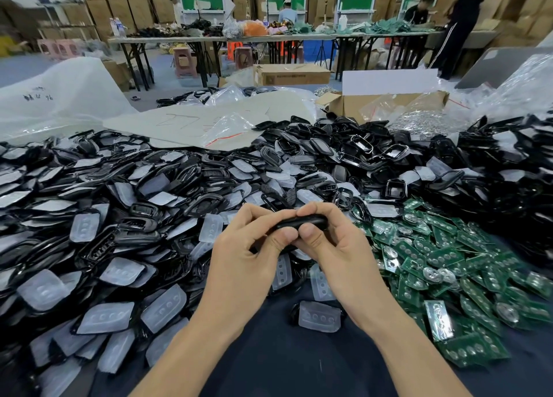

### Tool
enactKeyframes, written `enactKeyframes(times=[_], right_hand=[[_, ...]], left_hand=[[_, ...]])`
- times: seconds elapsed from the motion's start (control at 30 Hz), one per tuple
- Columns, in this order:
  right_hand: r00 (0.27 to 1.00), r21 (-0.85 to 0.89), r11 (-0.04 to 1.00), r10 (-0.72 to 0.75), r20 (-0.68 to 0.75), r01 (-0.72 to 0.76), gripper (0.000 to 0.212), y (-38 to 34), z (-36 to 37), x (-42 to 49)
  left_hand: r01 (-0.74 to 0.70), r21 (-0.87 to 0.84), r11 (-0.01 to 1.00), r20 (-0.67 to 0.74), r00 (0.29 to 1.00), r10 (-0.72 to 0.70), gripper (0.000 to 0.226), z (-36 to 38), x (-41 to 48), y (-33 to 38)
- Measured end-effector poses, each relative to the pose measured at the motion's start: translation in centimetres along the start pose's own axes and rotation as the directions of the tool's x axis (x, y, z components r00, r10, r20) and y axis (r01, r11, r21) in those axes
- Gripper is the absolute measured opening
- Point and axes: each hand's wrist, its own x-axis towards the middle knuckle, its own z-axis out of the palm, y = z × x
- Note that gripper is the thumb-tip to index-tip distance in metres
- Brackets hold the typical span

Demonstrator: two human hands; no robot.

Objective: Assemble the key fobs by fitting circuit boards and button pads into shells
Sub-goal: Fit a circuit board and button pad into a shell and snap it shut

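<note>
Both hands hold one black key fob shell (302, 221) in front of me, above the table. My left hand (248, 247) grips its left end, thumb underneath and fingers curled over the top. My right hand (332, 244) pinches its right end the same way; the two thumbs meet below the shell. Whether a board or pad sits inside it is hidden by the fingers. Green circuit boards (443, 265) lie heaped at the right. Translucent button pads (163, 307) and black shells (137, 217) cover the left and middle.
A single pad on a shell (318, 316) lies on the dark cloth (284, 366) near me. An open cardboard box (386, 103) and plastic bags (59, 97) stand behind the piles. Far back, people work at long tables (269, 37).
</note>
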Motion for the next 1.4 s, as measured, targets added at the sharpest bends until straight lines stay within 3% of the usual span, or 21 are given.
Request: enactKeyframes(times=[0.37, 0.63, 0.9, 1.1, 1.27, 1.4], right_hand=[[1.0, -0.069, 0.997, -0.027, 0.004, 0.027, 0.01, 0.03, 0.09, -0.06], [0.999, -0.08, 0.996, -0.04, -0.021, 0.038, 0.013, -0.48, 0.06, -0.13], [0.999, -0.047, 0.999, -0.017, -0.029, 0.016, 0.018, -0.65, 0.24, -0.18], [0.998, 0.066, 0.998, -0.006, -0.069, 0.011, 0.017, -0.45, 0.32, 0.13], [0.998, 0.078, 0.997, 0.021, -0.054, -0.017, 0.019, -0.6, 0.2, 0.07], [0.984, 0.391, 0.907, 0.177, -0.021, -0.155, 0.029, -0.73, 0.66, 0.33]], left_hand=[[-0.043, 0.006, 0.999, -0.074, 0.996, 0.043, 0.035, 0.17, -0.35, -0.01], [0.021, -0.036, 0.999, 0.052, 0.998, -0.02, 0.022, 0.2, 0.01, -0.06], [-0.012, -0.052, 0.999, 0.051, 0.999, 0.015, 0.022, -0.09, 0.08, -0.4], [-0.014, -0.035, 0.999, 0.044, 0.999, 0.016, 0.019, -0.23, 0.01, -0.28], [-0.046, 0.008, 0.999, 0.062, 0.997, 0.046, 0.029, 0.01, 0.13, -0.28], [-0.131, 0.141, 0.981, -0.027, 0.99, 0.136, 0.026, 0.06, 0.09, -0.67]])
